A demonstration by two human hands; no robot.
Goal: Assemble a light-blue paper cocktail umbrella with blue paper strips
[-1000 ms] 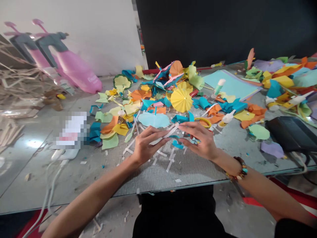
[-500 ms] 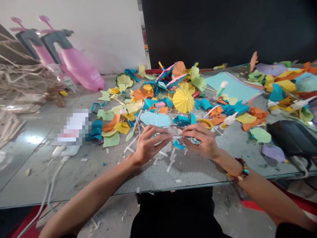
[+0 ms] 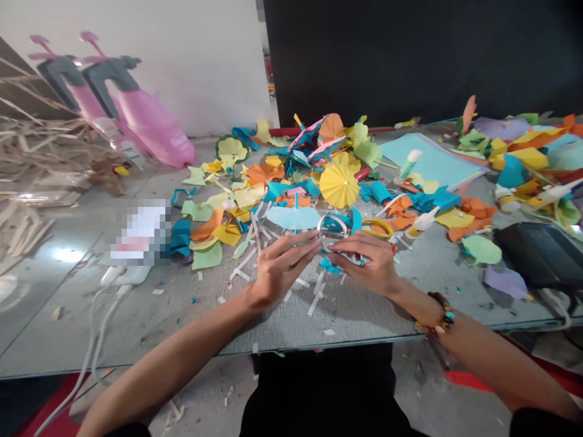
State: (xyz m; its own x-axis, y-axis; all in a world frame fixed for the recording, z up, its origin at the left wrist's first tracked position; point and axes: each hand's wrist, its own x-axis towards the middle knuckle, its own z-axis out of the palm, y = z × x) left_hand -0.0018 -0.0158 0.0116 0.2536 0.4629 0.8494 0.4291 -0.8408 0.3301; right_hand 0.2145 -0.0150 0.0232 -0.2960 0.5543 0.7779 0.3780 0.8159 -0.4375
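Observation:
My left hand (image 3: 285, 267) and my right hand (image 3: 364, 261) meet over a grey table (image 3: 346, 315). Between their fingertips, a thin white paper strip (image 3: 331, 229) is bent up into a narrow loop. Just beyond the left fingers lies a pale blue paper parasol (image 3: 294, 217), flat and apart from the hand. Past my right hand are yellow-handled scissors (image 3: 377, 228), with a small teal paper scrap (image 3: 328, 266) under the fingers. A yellow pleated paper parasol (image 3: 339, 186) sits further back in a heap of coloured paper cuttings (image 3: 291, 182).
Loose white strips lie around my hands. A glue stick (image 3: 409, 164) rests near a stack of aqua paper (image 3: 430, 161). More cuttings cover the right side, with a black pouch (image 3: 542, 255) at the right edge. White cables (image 3: 98, 321) trail over the near left table edge.
The white strip, nearly flat between my hands earlier, now curves up into a loop. My hands have drawn slightly upward, and the view has shifted a little.

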